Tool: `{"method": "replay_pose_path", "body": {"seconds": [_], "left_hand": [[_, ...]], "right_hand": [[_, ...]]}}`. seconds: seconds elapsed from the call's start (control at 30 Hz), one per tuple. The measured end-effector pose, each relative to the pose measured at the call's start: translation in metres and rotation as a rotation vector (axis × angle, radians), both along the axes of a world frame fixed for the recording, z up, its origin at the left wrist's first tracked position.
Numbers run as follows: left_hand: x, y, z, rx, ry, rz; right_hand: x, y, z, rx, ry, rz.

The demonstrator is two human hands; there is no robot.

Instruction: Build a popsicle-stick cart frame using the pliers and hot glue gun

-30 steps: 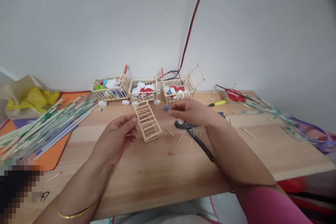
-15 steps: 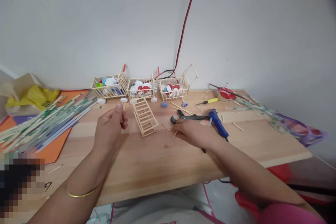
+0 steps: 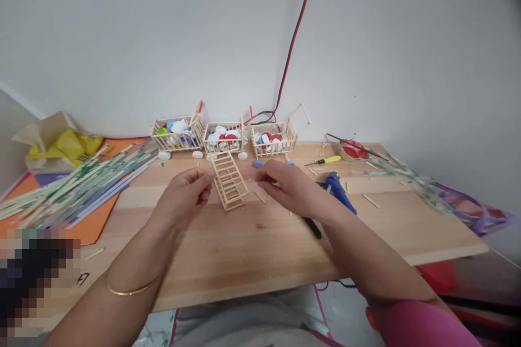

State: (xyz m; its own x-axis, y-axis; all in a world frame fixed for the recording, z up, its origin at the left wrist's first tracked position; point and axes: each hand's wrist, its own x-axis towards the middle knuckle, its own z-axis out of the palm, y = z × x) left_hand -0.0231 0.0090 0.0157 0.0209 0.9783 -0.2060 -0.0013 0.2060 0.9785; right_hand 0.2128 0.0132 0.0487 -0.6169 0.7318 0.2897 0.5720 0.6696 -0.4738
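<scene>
Below the pale wall (image 3: 183,38), the wooden bench (image 3: 228,276). At its left, an orange sheet (image 3: 97,225), partly under a slanting bundle of sticks (image 3: 109,184). Along the back, a row of three carts (image 3: 245,138), loaded with coloured caps (image 3: 233,134). Over the middle, left hand (image 3: 183,195) and right hand (image 3: 287,187), fingers curled, thumbs drawn in; in both, cannot tell of any small thing pinched. Between them on the bench, the slatted frame (image 3: 230,180), set slantwise before the middle cart; left fingertips right by its edge, contact impossible to tell. Beyond the right hand, the glue gun (image 3: 341,192), then the screwdriver (image 3: 325,161). Just behind that hand, blue wheels (image 3: 258,163). Scattered about, cut pieces (image 3: 371,201).
</scene>
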Motion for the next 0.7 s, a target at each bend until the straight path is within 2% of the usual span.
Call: {"method": "replay_pose_path", "body": {"seconds": [0.1, 0.17, 0.3, 0.47, 0.57, 0.7], "left_hand": [[-0.008, -0.001, 0.009, -0.051, 0.101, -0.212], [-0.013, -0.001, 0.013, -0.042, 0.156, -0.344], [-0.015, -0.001, 0.012, -0.047, 0.130, -0.487], [-0.011, 0.000, 0.003, -0.136, -0.002, -0.495], [-0.009, 0.001, -0.002, -0.216, -0.070, -0.444], [-0.007, 0.003, -0.004, -0.277, -0.095, -0.401]], "right_hand": [[-0.019, 0.002, 0.003, 0.005, -0.010, 0.128], [-0.027, 0.004, 0.002, 0.016, -0.034, 0.161], [-0.034, 0.010, -0.002, 0.020, -0.074, 0.177], [-0.035, 0.012, -0.005, 0.000, -0.058, 0.198], [-0.036, 0.012, -0.007, -0.018, -0.041, 0.138], [-0.035, 0.012, -0.006, -0.127, 0.003, 0.090]]}}
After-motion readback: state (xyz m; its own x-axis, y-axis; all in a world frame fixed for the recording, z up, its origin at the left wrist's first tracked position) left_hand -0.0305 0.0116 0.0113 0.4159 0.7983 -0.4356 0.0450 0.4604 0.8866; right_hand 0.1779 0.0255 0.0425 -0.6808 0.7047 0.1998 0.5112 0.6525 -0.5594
